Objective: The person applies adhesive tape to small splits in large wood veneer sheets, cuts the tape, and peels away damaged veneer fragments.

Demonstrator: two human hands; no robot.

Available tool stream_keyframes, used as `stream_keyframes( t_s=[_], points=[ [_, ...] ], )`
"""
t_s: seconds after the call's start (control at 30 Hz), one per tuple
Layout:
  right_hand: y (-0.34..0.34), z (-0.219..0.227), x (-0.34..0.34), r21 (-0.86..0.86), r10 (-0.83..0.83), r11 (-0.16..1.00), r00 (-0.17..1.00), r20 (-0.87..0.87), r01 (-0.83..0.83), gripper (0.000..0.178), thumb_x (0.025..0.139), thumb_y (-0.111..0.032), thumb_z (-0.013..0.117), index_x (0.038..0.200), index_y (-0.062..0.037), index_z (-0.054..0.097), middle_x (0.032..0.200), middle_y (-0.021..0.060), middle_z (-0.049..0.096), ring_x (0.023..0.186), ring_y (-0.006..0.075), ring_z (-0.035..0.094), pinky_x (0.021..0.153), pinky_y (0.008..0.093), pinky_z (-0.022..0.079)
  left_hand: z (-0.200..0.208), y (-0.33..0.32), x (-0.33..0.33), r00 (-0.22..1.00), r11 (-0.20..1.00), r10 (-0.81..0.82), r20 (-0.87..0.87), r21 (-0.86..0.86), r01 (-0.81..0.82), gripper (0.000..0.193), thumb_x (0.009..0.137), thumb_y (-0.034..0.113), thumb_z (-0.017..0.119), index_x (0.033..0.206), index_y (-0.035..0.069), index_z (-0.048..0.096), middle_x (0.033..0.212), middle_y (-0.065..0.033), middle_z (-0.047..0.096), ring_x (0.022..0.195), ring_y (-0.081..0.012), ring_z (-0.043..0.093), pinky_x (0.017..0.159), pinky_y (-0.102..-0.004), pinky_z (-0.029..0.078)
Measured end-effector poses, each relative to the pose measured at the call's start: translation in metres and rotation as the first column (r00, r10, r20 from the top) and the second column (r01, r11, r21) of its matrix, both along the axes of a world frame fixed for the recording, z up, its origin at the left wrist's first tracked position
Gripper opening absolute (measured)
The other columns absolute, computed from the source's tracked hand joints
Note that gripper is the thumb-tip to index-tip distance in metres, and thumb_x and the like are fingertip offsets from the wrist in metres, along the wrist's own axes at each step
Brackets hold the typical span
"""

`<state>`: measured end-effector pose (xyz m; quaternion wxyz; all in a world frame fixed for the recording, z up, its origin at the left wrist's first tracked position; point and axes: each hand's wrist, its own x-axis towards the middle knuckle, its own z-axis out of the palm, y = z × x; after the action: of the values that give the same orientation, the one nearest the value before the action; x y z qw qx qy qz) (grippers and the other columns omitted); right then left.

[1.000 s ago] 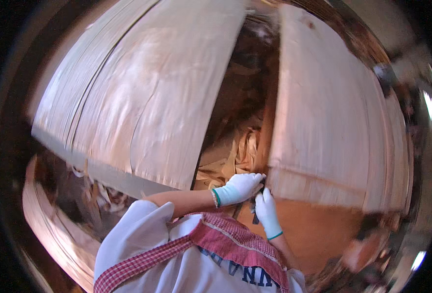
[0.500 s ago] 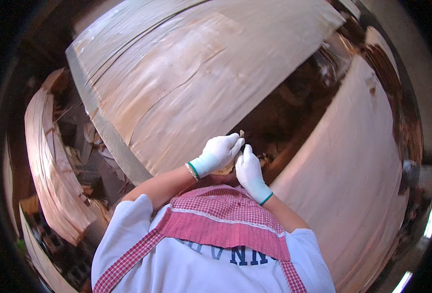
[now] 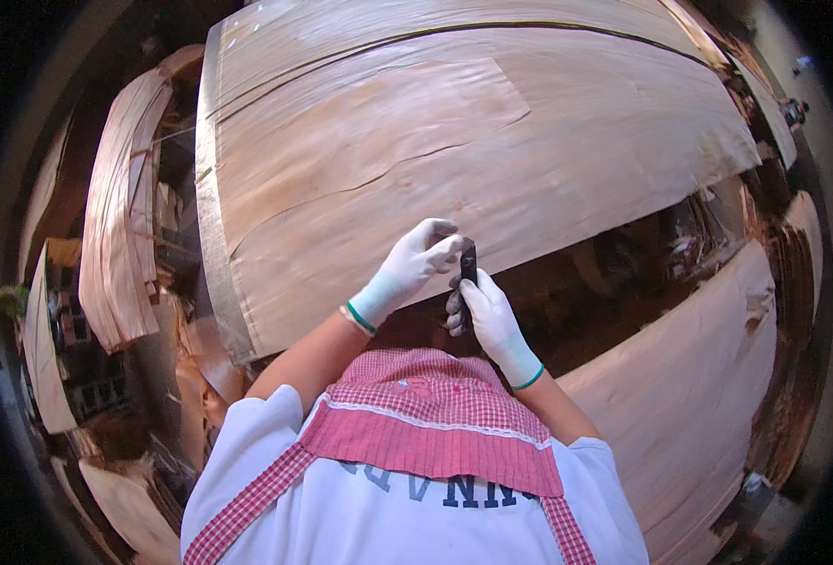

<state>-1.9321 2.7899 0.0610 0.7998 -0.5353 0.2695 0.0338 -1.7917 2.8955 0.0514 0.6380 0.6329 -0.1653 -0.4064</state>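
Both my hands wear white knit gloves with green cuff edges, in front of my chest at the near edge of a large wood veneer sheet [image 3: 360, 160]. My right hand [image 3: 493, 318] is wrapped round a narrow black tool [image 3: 469, 264] held upright; its dark grey-coated fingers curl on the tool's left side. Whether it is a knife I cannot make out. Just left of the tool's upper end is my left hand [image 3: 416, 259], its fingers bent and thumb apart from the index finger. Those fingertips are very close to the tool; contact is unclear.
The veneer sheet, cracked along a curved line, lies on a wide stack with a pale left border [image 3: 217, 235]. Another veneer stack [image 3: 671, 377] stands at right, beyond a dark gap [image 3: 567, 301] with scraps. Bundled veneer strips [image 3: 120, 217] stand at left.
My view has turned, so the stacks sit differently. Both hands have come slightly apart and up; more of the black tool shows in my right hand, and the left fingers have loosened.
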Motion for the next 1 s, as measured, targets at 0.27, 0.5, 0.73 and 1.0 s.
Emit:
stream_keyframes(
  t_s=[0.27,0.5,0.73,1.0],
  points=[
    [-0.046,-0.006,0.052,-0.052,0.090,0.994,0.980,-0.179,-0.101,0.017,0.103,-0.019,0.043,0.104,-0.0048,0.052,0.086,0.0055,0.062,0.063,0.0102,0.056,0.056,0.0270,0.050,-0.004,-0.026,0.076,0.934,0.969,0.142,-0.327,-0.146,-0.198,0.023,0.101,0.024,0.056,0.111,0.004,0.059,0.102,-0.0091,0.068,0.091,-0.0189,0.068,0.081,-0.0329,0.055],
    [-0.083,0.006,0.108,-0.251,0.135,0.953,0.981,-0.138,-0.167,0.040,0.105,-0.039,0.042,0.093,-0.0041,0.059,0.067,0.0019,0.056,0.053,0.0094,0.051,0.050,0.0260,0.045,-0.014,-0.032,0.092,0.925,0.990,0.061,-0.374,-0.098,-0.105,0.030,0.094,0.017,0.067,0.118,0.003,0.057,0.103,-0.0057,0.066,0.086,-0.0143,0.066,0.076,-0.0287,0.054],
    [-0.107,0.026,0.139,-0.270,0.414,0.845,0.885,-0.215,-0.461,0.041,0.105,-0.040,0.039,0.098,-0.0056,0.060,0.062,-0.0017,0.052,0.047,0.0058,0.044,0.045,0.0216,0.035,-0.011,-0.026,0.097,0.942,0.996,0.036,-0.333,-0.070,-0.062,0.023,0.096,0.021,0.064,0.114,0.007,0.067,0.092,0.0015,0.066,0.079,-0.0062,0.057,0.073,-0.0231,0.048],
    [-0.138,0.026,0.150,-0.210,0.527,0.802,0.828,-0.192,-0.559,0.040,0.106,-0.038,0.039,0.098,-0.0053,0.060,0.062,-0.0021,0.052,0.047,0.0050,0.043,0.044,0.0217,0.033,0.003,-0.040,0.082,0.942,0.981,0.181,-0.284,-0.010,-0.192,0.027,0.097,0.022,0.061,0.118,0.006,0.066,0.086,0.0031,0.062,0.075,-0.0054,0.055,0.068,-0.0209,0.046]
  ],
)
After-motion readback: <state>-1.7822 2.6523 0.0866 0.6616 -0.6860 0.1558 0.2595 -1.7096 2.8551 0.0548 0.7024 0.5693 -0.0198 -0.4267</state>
